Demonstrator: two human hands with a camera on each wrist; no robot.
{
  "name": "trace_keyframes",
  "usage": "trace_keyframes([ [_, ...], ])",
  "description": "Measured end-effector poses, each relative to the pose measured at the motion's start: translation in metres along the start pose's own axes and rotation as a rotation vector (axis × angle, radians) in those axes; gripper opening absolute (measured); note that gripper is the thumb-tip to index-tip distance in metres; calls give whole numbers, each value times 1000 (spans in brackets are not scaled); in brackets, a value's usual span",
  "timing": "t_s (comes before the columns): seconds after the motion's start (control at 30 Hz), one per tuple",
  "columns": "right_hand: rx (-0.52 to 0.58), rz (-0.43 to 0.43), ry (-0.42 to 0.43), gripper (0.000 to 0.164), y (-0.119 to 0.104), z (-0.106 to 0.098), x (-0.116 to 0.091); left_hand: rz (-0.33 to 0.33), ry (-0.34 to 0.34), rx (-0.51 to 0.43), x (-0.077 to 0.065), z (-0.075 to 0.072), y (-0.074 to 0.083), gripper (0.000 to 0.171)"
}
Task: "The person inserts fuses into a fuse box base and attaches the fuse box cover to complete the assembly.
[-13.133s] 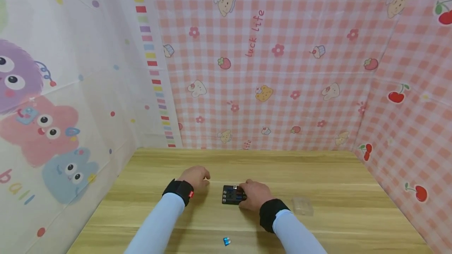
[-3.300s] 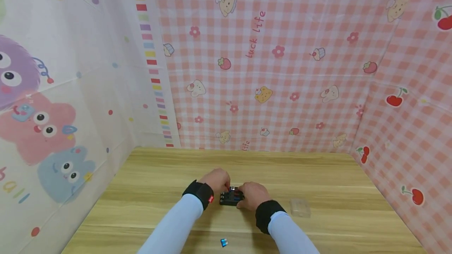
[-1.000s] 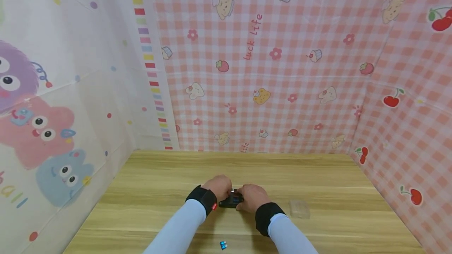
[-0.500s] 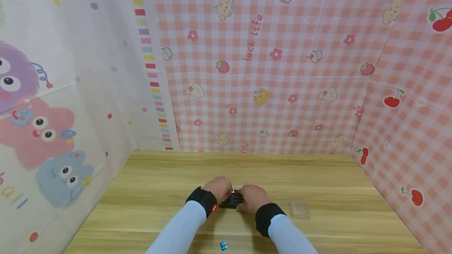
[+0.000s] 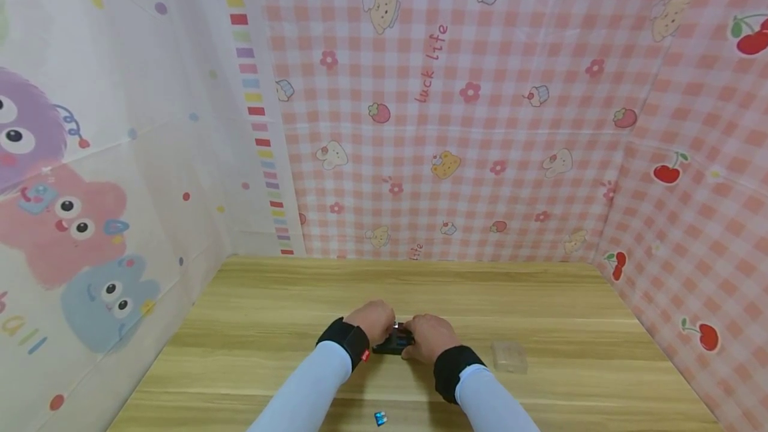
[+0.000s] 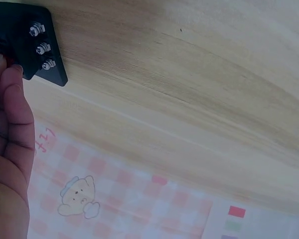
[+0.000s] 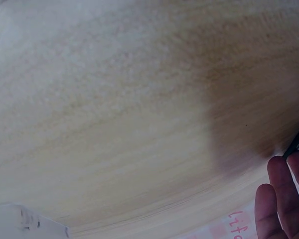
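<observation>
A black fuse block [image 5: 391, 349] with metal screw terminals lies on the table in the head view, between both hands. My left hand [image 5: 372, 322] is at its left side, thumb and fingers meeting over the block. In the left wrist view, a sliver of a small red blade fuse [image 6: 10, 61] shows between the fingertips, mostly hidden. My right hand [image 5: 432, 337] holds the right end of the block, thumb on the near side and fingers on the far side. Only a dark corner of the block shows in the right wrist view, beside the fingers [image 7: 284, 199].
A small blue piece [image 5: 381, 418], probably a pair of blade fuses, lies near the table's front edge. To the right of my right hand is a clear plastic cover [image 5: 509, 357]. Patterned cloth walls [image 5: 444, 119] stand behind and at both sides of the wooden table [image 5: 270, 285].
Thirteen seconds ago my left hand was apart from the fuse block on its left; it then came right onto the block. Over the last second both hands stay almost still.
</observation>
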State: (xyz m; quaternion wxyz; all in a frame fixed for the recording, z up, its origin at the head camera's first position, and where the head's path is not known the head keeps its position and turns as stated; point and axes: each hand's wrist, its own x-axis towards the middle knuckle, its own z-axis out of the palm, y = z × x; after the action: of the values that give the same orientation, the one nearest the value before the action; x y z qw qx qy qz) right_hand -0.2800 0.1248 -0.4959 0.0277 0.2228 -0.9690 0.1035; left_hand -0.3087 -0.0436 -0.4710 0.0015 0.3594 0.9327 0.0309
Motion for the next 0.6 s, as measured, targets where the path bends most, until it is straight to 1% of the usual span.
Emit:
trace_keyframes([
  [0.17, 2, -5, 5, 43, 0, 0, 0, -29, -20, -22, 2, 0, 1, 19],
  [0.3, -2, -6, 15, 42, 2, 1, 1, -25, -6, -19, 2, 1, 1, 17],
  [0.47, 1, -12, 14, 42, 2, 2, 1, -9, 10, 28, 1, 1, 2, 15],
  [0.6, 7, -19, 4, 40, 3, 3, 1, 10, 15, 72, 1, -2, 5, 20],
])
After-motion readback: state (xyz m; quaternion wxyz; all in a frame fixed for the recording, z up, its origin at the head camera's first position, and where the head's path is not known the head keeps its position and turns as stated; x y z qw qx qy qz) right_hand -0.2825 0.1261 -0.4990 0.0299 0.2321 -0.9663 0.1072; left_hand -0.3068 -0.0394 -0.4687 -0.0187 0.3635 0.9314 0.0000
